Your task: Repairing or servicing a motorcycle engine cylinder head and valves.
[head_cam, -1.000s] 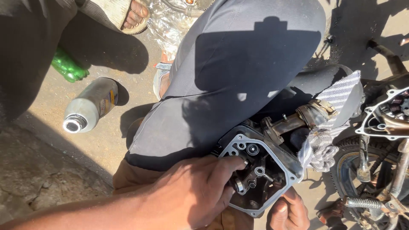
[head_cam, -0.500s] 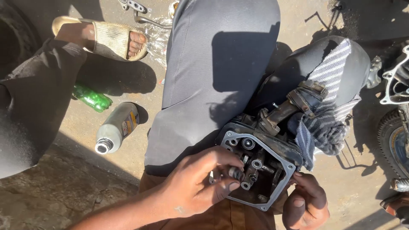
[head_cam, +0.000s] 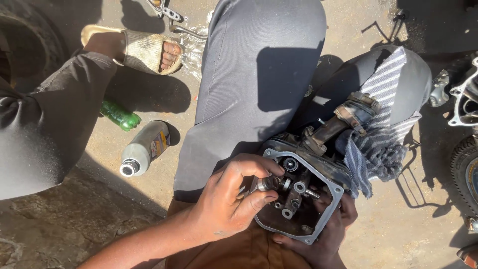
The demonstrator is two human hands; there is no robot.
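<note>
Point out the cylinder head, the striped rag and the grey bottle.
cylinder head [head_cam: 318, 219]: head view, lower rim.
striped rag [head_cam: 381, 149]: head view, middle fold.
grey bottle [head_cam: 144, 147]: head view, body.

A grey plastic bottle [head_cam: 143, 148] is lying on its side on the ground at the left, its open round mouth pointing toward the near left. Around its middle it is carrying a label [head_cam: 158, 139] in yellow and blue with a touch of red. Just beyond it, farther left, a green plastic bottle [head_cam: 119, 115] is lying partly in shadow. Crinkled clear plastic wrapping [head_cam: 191, 47] is glinting at the far centre, beside a sandalled foot.
</note>
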